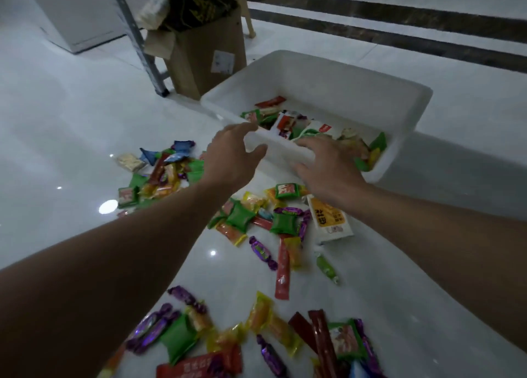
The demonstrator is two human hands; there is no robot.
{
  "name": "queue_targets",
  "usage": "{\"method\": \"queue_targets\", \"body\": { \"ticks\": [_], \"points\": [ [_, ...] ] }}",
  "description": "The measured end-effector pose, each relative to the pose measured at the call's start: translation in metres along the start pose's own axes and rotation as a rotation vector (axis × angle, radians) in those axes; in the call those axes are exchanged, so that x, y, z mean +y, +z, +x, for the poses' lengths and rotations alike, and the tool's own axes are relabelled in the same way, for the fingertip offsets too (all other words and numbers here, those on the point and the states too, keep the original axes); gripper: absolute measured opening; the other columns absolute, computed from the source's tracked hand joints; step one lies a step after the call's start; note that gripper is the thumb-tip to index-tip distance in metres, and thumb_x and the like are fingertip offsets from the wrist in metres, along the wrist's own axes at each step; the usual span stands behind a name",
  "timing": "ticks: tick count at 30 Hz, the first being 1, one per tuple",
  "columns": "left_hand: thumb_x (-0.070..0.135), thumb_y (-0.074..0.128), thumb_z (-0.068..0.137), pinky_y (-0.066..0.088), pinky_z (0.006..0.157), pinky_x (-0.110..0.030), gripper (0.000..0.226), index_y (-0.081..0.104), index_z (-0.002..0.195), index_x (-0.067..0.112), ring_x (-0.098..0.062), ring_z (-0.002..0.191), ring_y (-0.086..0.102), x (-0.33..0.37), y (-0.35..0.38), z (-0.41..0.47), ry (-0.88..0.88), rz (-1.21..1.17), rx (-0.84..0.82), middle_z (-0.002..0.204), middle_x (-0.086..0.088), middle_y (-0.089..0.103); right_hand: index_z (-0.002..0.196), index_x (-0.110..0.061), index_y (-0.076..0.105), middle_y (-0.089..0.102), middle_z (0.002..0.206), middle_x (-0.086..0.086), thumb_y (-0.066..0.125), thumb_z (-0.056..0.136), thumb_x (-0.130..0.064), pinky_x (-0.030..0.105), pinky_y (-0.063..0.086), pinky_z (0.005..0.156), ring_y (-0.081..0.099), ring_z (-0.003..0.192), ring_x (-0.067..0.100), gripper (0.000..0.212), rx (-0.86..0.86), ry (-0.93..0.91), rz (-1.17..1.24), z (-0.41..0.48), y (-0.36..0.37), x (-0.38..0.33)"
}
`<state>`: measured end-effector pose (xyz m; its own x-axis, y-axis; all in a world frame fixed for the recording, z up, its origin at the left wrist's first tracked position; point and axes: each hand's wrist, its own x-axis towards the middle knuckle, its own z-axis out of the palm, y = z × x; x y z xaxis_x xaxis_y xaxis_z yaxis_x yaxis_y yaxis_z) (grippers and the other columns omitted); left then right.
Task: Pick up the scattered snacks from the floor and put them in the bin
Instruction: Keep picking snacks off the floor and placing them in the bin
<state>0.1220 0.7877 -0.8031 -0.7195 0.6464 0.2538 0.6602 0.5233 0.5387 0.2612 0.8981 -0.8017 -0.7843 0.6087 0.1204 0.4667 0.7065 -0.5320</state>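
Wrapped snacks [282,223] lie strewn over the glossy tiled floor [71,138] in loose clusters, most of them not yet collected. A layer of them sits inside the white foam bin [410,121], which stands on the floor just beyond them. The left grip [232,152] hovers at the bin's near rim, fingers loosely curved and apart, holding nothing. The right grip [325,166] lies over the same rim, fingers spread, empty as far as shows. If the rim gets tugged, the light bin could ride over nearby wrappers, or tip and spill its load. A cardboard box [205,58] stands behind the bin.
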Motion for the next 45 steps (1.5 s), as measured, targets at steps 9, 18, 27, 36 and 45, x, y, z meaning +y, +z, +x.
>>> {"method": "queue_targets", "body": {
  "ticks": [9,18,27,36,45],
  "points": [
    [0.039,0.069,0.082,0.046,0.096,-0.037,0.049,0.058,0.127,0.025,-0.026,0.112,0.058,-0.102,-0.091,-0.118,-0.336,0.132,0.08,0.128,-0.004,0.059,0.14,-0.02,0.046,0.042,0.146,0.002,0.06,0.089,-0.043,0.035,0.035,0.108,0.04,0.132,0.022,0.057,-0.323,-0.272,0.047,-0.058,0.098,-0.117],
    [0.044,0.064,0.086,0.036,0.106,-0.038,0.054,0.049,0.135,0.029,-0.02,0.13,0.044,-0.166,-0.133,-0.237,-0.608,0.216,0.088,0.142,0.002,0.049,0.146,-0.02,0.035,0.035,0.151,0.002,0.056,0.093,-0.043,0.036,0.032,0.109,0.032,0.138,0.021,0.062,-0.598,-0.462,0.013,-0.13,0.177,-0.181],
    [0.045,0.065,0.085,0.037,0.106,-0.039,0.057,0.047,0.137,0.031,-0.021,0.131,0.042,-0.216,-0.12,-0.312,-0.766,0.19,-0.023,0.144,0.0,0.047,0.146,-0.023,0.034,0.037,0.148,0.0,0.052,0.093,-0.043,0.036,0.034,0.107,0.036,0.133,0.02,0.059,-0.722,-0.683,-0.14,-0.159,0.199,-0.186],
    [0.034,0.064,0.088,0.044,0.091,-0.035,0.053,0.045,0.138,0.031,-0.026,0.115,0.05,-0.241,-0.114,-0.339,-0.796,0.064,-0.197,0.127,-0.009,0.05,0.145,-0.026,0.038,0.036,0.149,-0.002,0.052,0.097,-0.024,0.033,0.034,0.106,0.035,0.135,0.018,0.05,-0.757,-0.697,-0.207,-0.159,0.229,-0.206],
    [0.017,0.071,0.08,0.053,0.086,-0.042,0.055,0.051,0.13,0.032,-0.027,0.1,0.059,-0.264,-0.112,-0.346,-0.857,0.0,-0.167,0.11,-0.009,0.058,0.125,-0.022,0.058,0.053,0.126,0.005,0.059,0.089,-0.01,0.039,0.05,0.09,0.053,0.111,0.026,0.039,-0.78,-0.734,-0.365,-0.159,0.269,-0.208]
  ]
}}
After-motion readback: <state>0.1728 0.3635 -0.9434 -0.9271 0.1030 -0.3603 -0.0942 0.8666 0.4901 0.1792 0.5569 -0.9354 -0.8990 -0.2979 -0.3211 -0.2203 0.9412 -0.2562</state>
